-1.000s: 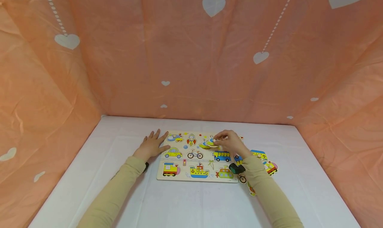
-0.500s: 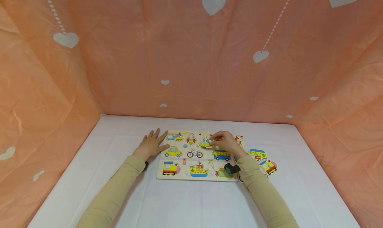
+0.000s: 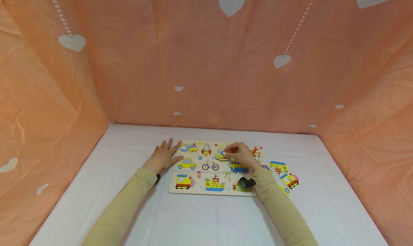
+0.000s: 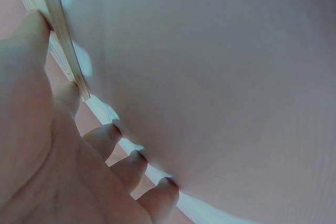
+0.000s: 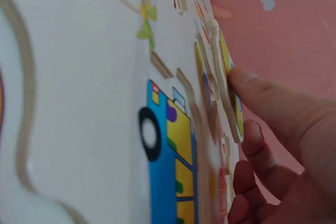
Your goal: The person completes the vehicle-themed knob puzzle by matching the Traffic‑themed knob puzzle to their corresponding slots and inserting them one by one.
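Note:
A wooden peg puzzle board (image 3: pixel 213 173) printed with vehicles lies on the white table. My left hand (image 3: pixel 162 157) rests with spread fingers at its left side; in the left wrist view, the thumb and index fingertip touch the board's edge (image 4: pixel 65 40). At the board's upper right, my right hand (image 3: pixel 240 154) pinches the knob of a yellow flying-saucer puzzle piece (image 3: pixel 220 156). That piece lies over its matching recess. In the right wrist view, the saucer piece (image 5: pixel 226 85) appears slightly raised from the board. The fingers hide part of the upper right corner.
Loose puzzle pieces lie right of the board: a red helicopter-like piece (image 3: pixel 257 153), a ship (image 3: pixel 278 166) and a train (image 3: pixel 289 180). Others are partly covered by the right sleeve (image 3: pixel 274 195). An airplane piece (image 3: pixel 188 147) and a rocket piece (image 3: pixel 206 150) sit on the board's top row.
My right hand has moved slightly left, bringing the saucer piece from beside its printed recess to over it. More loose pieces show beside the right forearm. The left hand stays put.

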`<state>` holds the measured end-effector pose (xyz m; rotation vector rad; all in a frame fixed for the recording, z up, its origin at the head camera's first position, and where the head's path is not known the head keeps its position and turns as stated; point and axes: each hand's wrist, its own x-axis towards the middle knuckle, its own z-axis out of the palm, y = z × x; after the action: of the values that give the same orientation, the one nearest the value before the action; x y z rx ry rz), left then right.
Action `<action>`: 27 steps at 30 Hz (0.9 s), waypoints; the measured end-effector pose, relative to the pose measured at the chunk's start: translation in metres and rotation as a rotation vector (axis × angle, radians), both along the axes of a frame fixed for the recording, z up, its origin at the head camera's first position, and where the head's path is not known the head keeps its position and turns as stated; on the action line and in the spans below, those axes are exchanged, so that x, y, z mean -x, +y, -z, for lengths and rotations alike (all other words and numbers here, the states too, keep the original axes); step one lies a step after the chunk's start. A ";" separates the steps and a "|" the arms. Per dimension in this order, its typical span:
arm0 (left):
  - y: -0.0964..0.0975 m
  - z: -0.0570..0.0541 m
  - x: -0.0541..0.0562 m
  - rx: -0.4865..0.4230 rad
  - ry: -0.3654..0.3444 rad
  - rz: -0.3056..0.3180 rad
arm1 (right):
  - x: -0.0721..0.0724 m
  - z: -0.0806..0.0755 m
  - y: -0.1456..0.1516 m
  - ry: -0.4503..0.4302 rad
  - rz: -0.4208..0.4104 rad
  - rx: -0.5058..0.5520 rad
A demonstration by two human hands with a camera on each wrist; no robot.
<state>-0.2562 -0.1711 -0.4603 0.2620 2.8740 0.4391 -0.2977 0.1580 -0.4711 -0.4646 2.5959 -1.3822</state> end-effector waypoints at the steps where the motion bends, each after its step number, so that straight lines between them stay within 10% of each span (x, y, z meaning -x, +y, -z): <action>1: 0.000 0.000 0.000 0.001 0.000 0.002 | 0.000 0.000 0.000 -0.006 0.002 0.000; 27: -0.001 0.004 0.005 0.008 0.001 0.012 | 0.002 0.005 -0.007 -0.020 0.055 -0.034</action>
<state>-0.2607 -0.1721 -0.4645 0.2781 2.8729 0.4250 -0.2999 0.1512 -0.4763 -0.3754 2.6304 -1.3495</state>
